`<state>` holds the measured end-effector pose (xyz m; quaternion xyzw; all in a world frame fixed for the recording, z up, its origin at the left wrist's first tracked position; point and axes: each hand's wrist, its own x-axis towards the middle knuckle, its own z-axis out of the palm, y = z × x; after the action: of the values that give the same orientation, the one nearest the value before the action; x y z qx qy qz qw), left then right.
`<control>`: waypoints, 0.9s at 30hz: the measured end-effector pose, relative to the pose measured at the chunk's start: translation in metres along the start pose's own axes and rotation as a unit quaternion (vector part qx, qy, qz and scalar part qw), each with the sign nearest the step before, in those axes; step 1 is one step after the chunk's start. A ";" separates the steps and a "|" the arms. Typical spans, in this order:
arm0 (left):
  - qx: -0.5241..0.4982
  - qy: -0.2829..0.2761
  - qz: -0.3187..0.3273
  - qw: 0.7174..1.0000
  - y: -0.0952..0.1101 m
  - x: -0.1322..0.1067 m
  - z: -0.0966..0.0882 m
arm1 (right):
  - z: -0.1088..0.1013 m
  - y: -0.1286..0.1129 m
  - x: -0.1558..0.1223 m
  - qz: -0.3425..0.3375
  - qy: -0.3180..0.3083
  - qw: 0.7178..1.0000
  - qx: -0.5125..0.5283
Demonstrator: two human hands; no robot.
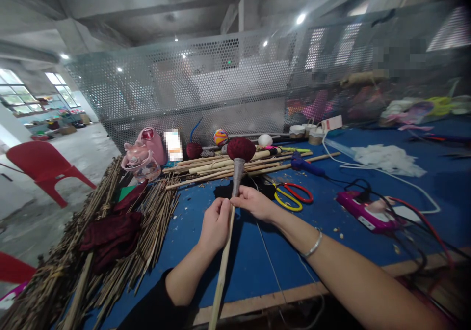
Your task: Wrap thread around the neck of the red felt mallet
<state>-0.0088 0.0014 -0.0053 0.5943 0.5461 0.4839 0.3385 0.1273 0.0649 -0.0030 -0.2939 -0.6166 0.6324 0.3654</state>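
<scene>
A pale wooden stick (222, 276) stands tilted in front of me, topped by a dark red, rounded head (241, 149). Grey thread (238, 170) is wound round its neck below the head. My left hand (215, 224) is closed round the stick just under the winding. At the winding's lower end, my right hand (255, 203) pinches the stick between thumb and fingers. A loose length of thread (268, 256) hangs below my right hand towards the table's front edge. Scissors (294, 197) with one red and one yellow handle lie just right of my right hand.
Bundled thin twigs (147, 236) and dark red cloth (112, 236) lie left. Behind are pale sticks (206, 168), a pink container (142, 163) and a perforated metal screen (221, 84). A blue glue gun (309, 165), purple power strip (368, 212), cables and white fluff (390, 159) lie right.
</scene>
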 end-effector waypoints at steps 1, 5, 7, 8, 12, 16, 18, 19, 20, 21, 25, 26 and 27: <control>0.000 0.011 0.000 1.000 -0.001 0.001 0.000 | 0.001 0.000 0.000 0.000 0.000 1.000 -0.001; -0.006 0.019 0.007 1.000 -0.002 0.002 0.000 | 0.003 0.004 0.002 0.003 -0.010 1.000 0.014; -0.010 0.026 0.012 1.000 -0.002 0.002 0.000 | 0.003 0.005 0.003 0.008 -0.010 1.000 0.014; -0.013 0.030 0.012 0.999 -0.002 0.003 0.000 | 0.002 0.006 0.003 0.011 -0.009 1.000 0.010; -0.025 0.040 0.007 0.999 -0.002 0.003 0.000 | 0.001 0.009 0.003 0.016 -0.002 1.000 0.004; -0.028 0.037 0.009 0.999 -0.001 0.003 0.000 | 0.001 0.012 0.004 0.021 -0.015 1.000 0.006; -0.036 0.031 0.017 0.999 0.000 0.002 0.001 | 0.002 0.014 0.004 0.024 -0.021 0.999 0.001; -0.038 0.029 0.021 0.999 0.001 0.002 0.001 | 0.004 0.015 0.004 0.021 -0.024 0.999 0.001; -0.039 0.028 0.024 0.999 0.001 0.003 0.001 | 0.005 0.016 0.004 0.017 -0.026 1.000 0.001; -0.038 0.031 0.025 0.998 0.000 0.004 0.001 | 0.007 0.017 0.005 0.011 -0.029 1.000 0.001; -0.042 0.040 -0.008 0.998 -0.005 0.010 -0.002 | 0.017 0.022 0.007 -0.003 -0.028 0.999 -0.032; -0.042 0.038 -0.021 0.998 -0.007 0.012 -0.003 | 0.019 0.023 0.007 -0.006 -0.024 0.999 -0.048; -0.041 0.035 -0.033 0.998 -0.009 0.013 -0.005 | 0.022 0.024 0.007 -0.008 -0.021 0.998 -0.063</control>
<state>-0.0167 0.0153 -0.0093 0.5444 0.5568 0.5148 0.3586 0.1035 0.0588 -0.0250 -0.2976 -0.6651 0.5954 0.3385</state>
